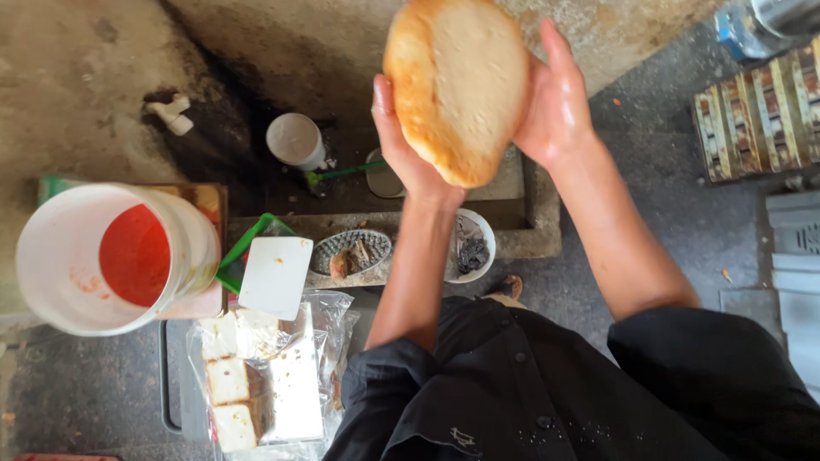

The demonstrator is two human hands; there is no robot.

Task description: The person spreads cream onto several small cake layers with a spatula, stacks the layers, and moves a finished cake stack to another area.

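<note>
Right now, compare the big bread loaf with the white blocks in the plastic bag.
The bread loaf is round, golden-crusted and held up between the left hand and right hand. The white blocks are pale, square-cut, smaller, and lie in a clear plastic bag, untouched. Both look like food.

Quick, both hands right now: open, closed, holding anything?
Left hand: open palm cupped against the round flat bread, supporting its lower left edge.
Right hand: open, fingers spread along the bread's right side; both hold it together.
</note>
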